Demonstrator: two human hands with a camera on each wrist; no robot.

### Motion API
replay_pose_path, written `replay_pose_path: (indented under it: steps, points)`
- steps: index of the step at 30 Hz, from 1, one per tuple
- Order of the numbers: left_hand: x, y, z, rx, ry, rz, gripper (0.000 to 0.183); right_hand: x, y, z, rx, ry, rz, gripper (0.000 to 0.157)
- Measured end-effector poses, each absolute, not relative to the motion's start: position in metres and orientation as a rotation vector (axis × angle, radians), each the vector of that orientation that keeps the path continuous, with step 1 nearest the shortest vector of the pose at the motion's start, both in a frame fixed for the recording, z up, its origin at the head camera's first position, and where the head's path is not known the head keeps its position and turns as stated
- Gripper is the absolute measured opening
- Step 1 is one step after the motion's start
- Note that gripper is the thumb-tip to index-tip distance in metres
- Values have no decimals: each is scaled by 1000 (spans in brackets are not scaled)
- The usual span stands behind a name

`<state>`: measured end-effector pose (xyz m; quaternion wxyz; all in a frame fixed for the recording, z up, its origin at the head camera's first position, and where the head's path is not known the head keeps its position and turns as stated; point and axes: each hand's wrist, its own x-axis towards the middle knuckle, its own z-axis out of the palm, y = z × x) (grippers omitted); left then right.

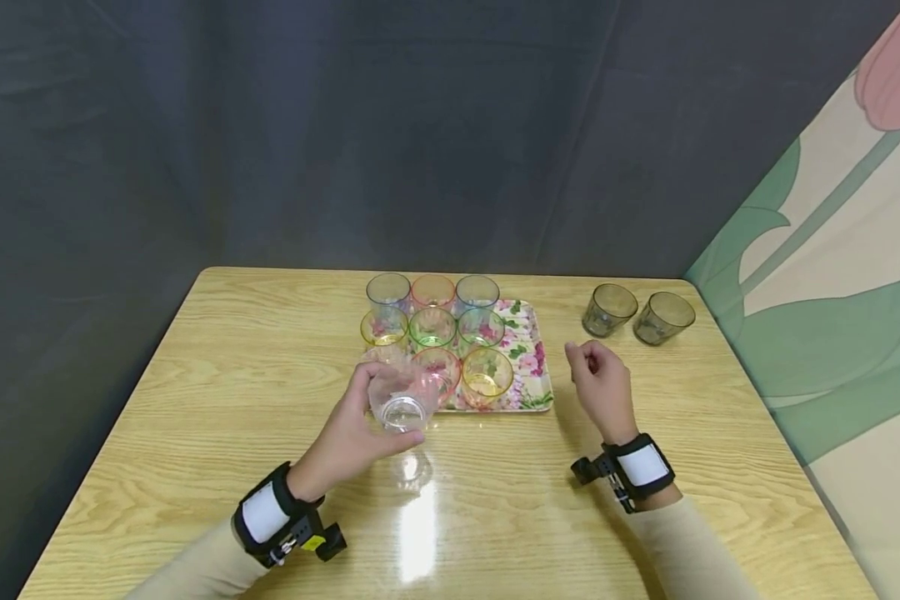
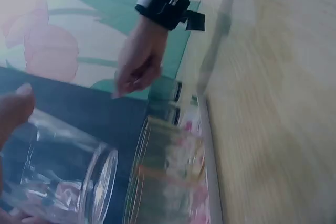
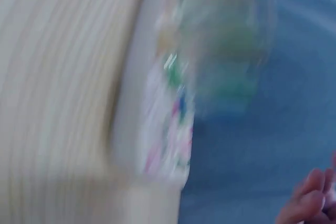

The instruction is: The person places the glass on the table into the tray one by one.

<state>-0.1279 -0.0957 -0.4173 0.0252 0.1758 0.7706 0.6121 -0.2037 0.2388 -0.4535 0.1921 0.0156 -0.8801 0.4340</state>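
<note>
My left hand grips a clear drinking glass between thumb and fingers, tilted above the table at the tray's front left corner. In the left wrist view that glass has its thick base towards the tray. The floral tray carries several tinted glasses in rows, among them a green glass, a red glass and a yellow glass. The held glass partly hides the front left one. My right hand hovers right of the tray, fingers loosely curled, holding nothing.
Two smoky brown glasses, a left one and a right one, stand at the table's back right. A dark curtain hangs behind the wooden table. A flower-patterned cloth lines the right side. The right wrist view is blurred.
</note>
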Motion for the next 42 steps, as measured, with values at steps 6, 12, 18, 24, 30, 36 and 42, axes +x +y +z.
replay_pose_path:
  steps: [6, 12, 18, 24, 30, 36, 42]
  points:
    - [-127, -76, -424, 750, 2436, 1760, 78, -179, 197, -428, 498, -2099, 1810, 31]
    - [-122, -58, -421, 811, 2355, 1794, 81, -156, 159, -416, 943, -1966, 2185, 59]
    - [-114, -46, -403, 908, 2210, 1929, 86, -140, 144, -414, 1167, -1989, 2349, 72]
    - [-111, -48, -395, 900, 2157, 1976, 96, -136, 147, -414, 1372, -1946, 2412, 83]
    - [-125, -56, -414, 884, 2212, 1973, 97, -136, 156, -415, 1522, -1975, 2273, 90]
    - [-127, -66, -396, 855, 2249, 1993, 88, -137, 162, -415, 1634, -2013, 2227, 88]
    - [-130, -74, -393, 848, 2254, 1997, 88, -137, 160, -414, 1600, -2055, 2124, 82]
